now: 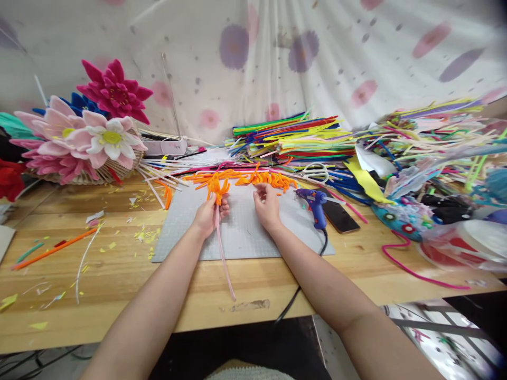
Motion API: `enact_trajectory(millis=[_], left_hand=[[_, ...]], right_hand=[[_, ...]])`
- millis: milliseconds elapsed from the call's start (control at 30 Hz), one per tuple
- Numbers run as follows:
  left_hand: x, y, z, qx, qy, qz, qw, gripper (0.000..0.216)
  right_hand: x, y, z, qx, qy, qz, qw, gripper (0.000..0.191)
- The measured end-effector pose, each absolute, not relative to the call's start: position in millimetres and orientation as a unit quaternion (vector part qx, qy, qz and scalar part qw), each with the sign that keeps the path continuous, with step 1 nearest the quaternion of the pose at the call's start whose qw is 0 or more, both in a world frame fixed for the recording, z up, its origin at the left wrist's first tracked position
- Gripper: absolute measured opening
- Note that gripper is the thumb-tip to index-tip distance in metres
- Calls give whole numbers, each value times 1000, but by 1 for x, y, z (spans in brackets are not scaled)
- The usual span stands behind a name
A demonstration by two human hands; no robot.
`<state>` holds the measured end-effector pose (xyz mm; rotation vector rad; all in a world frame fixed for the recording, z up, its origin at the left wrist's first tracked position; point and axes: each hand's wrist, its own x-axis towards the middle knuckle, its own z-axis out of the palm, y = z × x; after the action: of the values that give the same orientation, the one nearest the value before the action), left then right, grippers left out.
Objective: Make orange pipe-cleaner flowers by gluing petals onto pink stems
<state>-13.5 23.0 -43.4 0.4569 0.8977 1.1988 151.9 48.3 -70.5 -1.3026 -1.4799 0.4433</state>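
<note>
My left hand [209, 215] grips an orange pipe-cleaner flower [218, 189] just under its bloom. Its pale pink stem [222, 253] hangs down over the front of the grey cutting mat [237, 237]. To the right, my right hand [266, 207] is over the mat with its fingers curled and thumb and forefinger close together; whether something small sits between them cannot be made out. Just beyond that hand lies a row of bent orange pipe-cleaner pieces [279, 180]. A blue glue gun [315, 205] rests at the mat's right side.
A black phone [341, 214] lies beside the glue gun, with scissors [316, 172] behind. Bundles of coloured pipe cleaners [293, 140] line the back. Finished flowers [113, 137] stand at left. Yellow scraps [144, 235] litter the wooden table [130, 301]. A plastic tub [467, 243] sits right.
</note>
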Motion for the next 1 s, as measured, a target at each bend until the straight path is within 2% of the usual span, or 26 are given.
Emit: enact_trajectory(millis=[167,333,467,567,733,800,867,1000], left_hand=[[-16,22,-40,168,348,543,746,29],[-22,25,-38,121,310,551,765,23],[-26,28,-38,107,298,563,764,22],[-28,29,-39,102,294,567,762,21],[-27,29,-40,96,292,567,764,20],[-26,29,-40,96,298,563,765,20],[-26,29,-40,98,298,560,767,20],[-26,30,-42,102,290,558,771,22]], right_hand=[[163,51,-64,-584,-626,68,513,26],[182,58,-41,-638,-653,-8,407,31],[197,86,-19,-682,-693,-10,234,31],[207,116,-7,-732,-674,-3,96,40],[217,152,-4,-754,-650,41,-85,77],[218,160,-6,-750,-647,67,-118,83],[218,166,-10,-746,-648,81,-130,78],[217,170,-17,-745,-654,71,-111,75]])
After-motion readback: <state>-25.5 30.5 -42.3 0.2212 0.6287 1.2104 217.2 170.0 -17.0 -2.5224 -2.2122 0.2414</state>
